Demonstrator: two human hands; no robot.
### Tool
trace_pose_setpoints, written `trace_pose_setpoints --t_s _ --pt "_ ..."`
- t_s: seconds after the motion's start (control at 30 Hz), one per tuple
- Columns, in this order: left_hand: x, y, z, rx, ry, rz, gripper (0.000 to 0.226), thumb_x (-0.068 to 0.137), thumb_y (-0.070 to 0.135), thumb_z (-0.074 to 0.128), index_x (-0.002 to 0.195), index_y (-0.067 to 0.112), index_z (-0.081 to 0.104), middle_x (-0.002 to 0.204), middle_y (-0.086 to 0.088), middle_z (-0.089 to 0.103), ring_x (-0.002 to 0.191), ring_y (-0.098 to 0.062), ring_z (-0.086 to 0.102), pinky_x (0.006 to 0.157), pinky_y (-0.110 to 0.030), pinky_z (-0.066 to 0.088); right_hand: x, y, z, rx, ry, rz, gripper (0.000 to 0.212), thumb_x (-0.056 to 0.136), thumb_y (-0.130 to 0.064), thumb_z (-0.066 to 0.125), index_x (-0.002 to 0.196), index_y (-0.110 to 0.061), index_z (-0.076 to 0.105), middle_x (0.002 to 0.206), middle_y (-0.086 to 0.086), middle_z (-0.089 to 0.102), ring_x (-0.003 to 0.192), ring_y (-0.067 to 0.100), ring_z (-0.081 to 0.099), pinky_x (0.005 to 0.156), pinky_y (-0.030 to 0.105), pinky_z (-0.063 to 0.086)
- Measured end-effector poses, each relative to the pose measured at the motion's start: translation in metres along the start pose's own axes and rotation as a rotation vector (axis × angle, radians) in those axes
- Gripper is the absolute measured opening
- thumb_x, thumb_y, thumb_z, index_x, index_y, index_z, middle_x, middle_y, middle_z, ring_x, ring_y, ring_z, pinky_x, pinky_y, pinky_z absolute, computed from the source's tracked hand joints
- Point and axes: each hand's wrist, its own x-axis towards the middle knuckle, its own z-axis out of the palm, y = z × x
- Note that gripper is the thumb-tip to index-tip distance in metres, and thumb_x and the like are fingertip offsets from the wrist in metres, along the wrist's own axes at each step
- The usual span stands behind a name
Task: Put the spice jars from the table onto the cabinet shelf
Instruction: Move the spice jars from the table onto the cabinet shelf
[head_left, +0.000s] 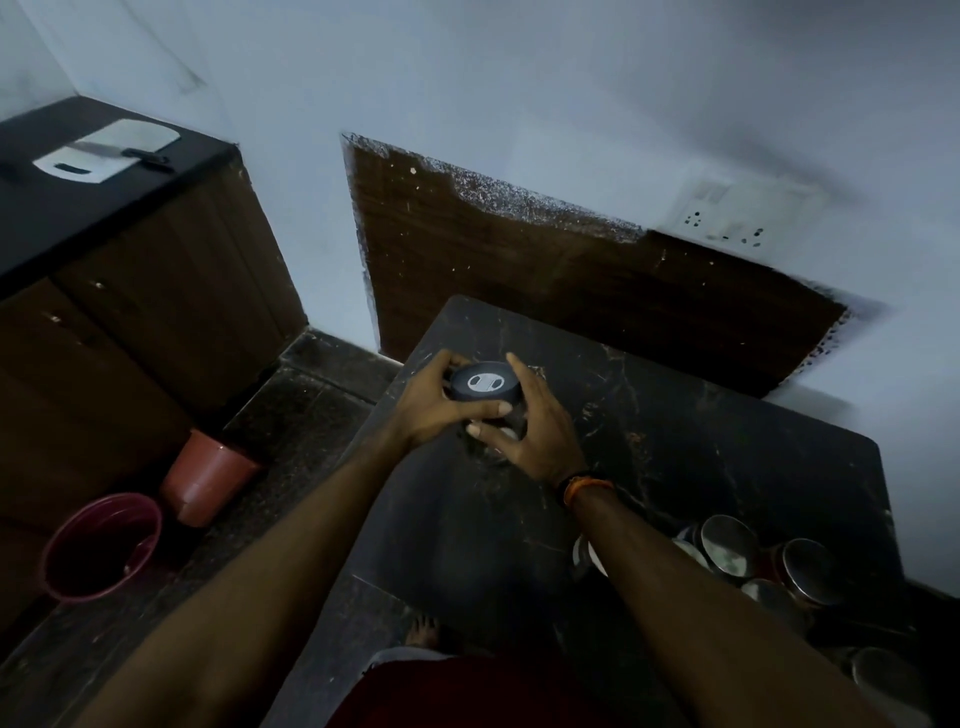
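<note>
A spice jar (484, 385) with a dark round lid and a white mark on top stands on the dark marble table (675, 441), near its far left corner. My left hand (431, 402) grips the jar from the left, fingers curled round the lid. From the right, my right hand (535, 423) holds the same jar, thumb across its front and fingers behind. Its lower part is mostly hidden by my hands. Several more jars with shiny metal lids (763, 561) crowd the table's near right corner.
A dark wooden cabinet with a black top (104, 208) stands to the left, bearing a white cutting board and a knife (106, 150). On the floor beside it are a red pot (208, 475) and a maroon bucket (98, 548). A wall socket (737, 213) sits above the table.
</note>
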Motion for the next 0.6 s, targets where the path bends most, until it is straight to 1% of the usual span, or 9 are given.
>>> trace_pose_setpoints --t_s 0.07,0.13,0.2,0.23,0.33,0.4,0.47,0.53,0.6 --pt "0.005 0.014 0.004 -0.034 0.010 0.018 0.063 0.058 0.063 0.087 0.106 0.033 0.059 0.105 0.014 0.067 0.091 0.007 0.064 0.069 -0.012 0.052 0.006 -0.006 -0.010 0.030 0.053 0.016 0.105 0.067 -0.069 0.074 0.153 -0.036 0.023 0.151 0.001 0.043 0.134 0.019 0.047 0.105 0.042 0.047" --pt "0.010 0.027 0.007 -0.109 0.016 0.031 0.056 0.066 0.067 0.079 0.107 0.032 0.062 0.104 0.011 0.068 0.093 0.001 0.066 0.074 -0.022 0.056 0.013 -0.011 -0.023 0.109 0.085 0.035 0.102 0.067 -0.062 0.078 0.152 -0.031 0.030 0.148 0.002 0.048 0.131 0.017 0.051 0.104 0.044 0.049" --pt "0.013 0.038 0.006 -0.280 -0.024 0.038 0.053 0.079 0.070 0.066 0.110 0.026 0.065 0.107 0.005 0.070 0.098 -0.009 0.068 0.082 -0.034 0.059 0.020 -0.015 -0.040 0.278 0.096 0.058 0.099 0.067 -0.053 0.082 0.151 -0.027 0.035 0.145 0.002 0.052 0.128 0.015 0.054 0.103 0.043 0.050" --pt "0.013 0.043 0.005 -0.371 -0.053 0.039 0.053 0.085 0.068 0.060 0.114 0.024 0.065 0.110 0.002 0.070 0.100 -0.013 0.068 0.083 -0.036 0.057 0.022 -0.016 -0.049 0.369 0.108 0.070 0.098 0.067 -0.049 0.082 0.150 -0.027 0.036 0.144 0.002 0.054 0.125 0.013 0.056 0.102 0.040 0.051" --pt "0.015 0.056 0.005 -0.551 -0.149 0.039 0.044 0.092 0.045 0.059 0.132 0.025 0.059 0.129 -0.005 0.064 0.117 -0.023 0.063 0.092 -0.042 0.050 0.028 -0.024 -0.072 0.629 0.133 0.088 0.094 0.067 -0.042 0.083 0.149 -0.030 0.038 0.139 0.003 0.057 0.117 0.011 0.063 0.092 0.028 0.054" --pt "0.017 0.064 0.009 -0.647 -0.230 0.064 0.061 0.083 0.024 0.068 0.141 0.027 0.050 0.137 -0.011 0.058 0.122 -0.033 0.058 0.095 -0.047 0.050 0.030 -0.027 -0.081 0.776 0.166 0.097 0.086 0.071 -0.032 0.080 0.148 -0.030 0.040 0.138 0.007 0.055 0.116 0.019 0.064 0.093 0.034 0.056" --pt "0.017 0.074 0.013 -0.700 -0.294 0.109 0.077 0.078 0.004 0.068 0.147 0.028 0.043 0.135 -0.013 0.060 0.119 -0.036 0.059 0.093 -0.048 0.052 0.032 -0.030 -0.086 0.873 0.201 0.104 0.079 0.077 -0.024 0.075 0.147 -0.028 0.040 0.138 0.009 0.052 0.117 0.027 0.063 0.097 0.044 0.054" --pt "0.016 0.085 0.016 -0.700 -0.315 0.153 0.086 0.077 -0.009 0.065 0.151 0.027 0.038 0.135 -0.016 0.060 0.119 -0.035 0.060 0.090 -0.045 0.055 0.033 -0.031 -0.091 0.953 0.264 0.100 0.075 0.079 -0.021 0.072 0.146 -0.024 0.040 0.135 0.010 0.053 0.115 0.029 0.065 0.095 0.044 0.055" --pt "0.015 0.095 0.018 -0.681 -0.297 0.174 0.091 0.076 -0.012 0.068 0.152 0.026 0.036 0.137 -0.017 0.058 0.122 -0.035 0.059 0.093 -0.047 0.055 0.033 -0.032 -0.096 1.009 0.335 0.108 0.070 0.080 -0.020 0.071 0.143 -0.021 0.041 0.133 0.013 0.055 0.111 0.027 0.067 0.088 0.040 0.057"
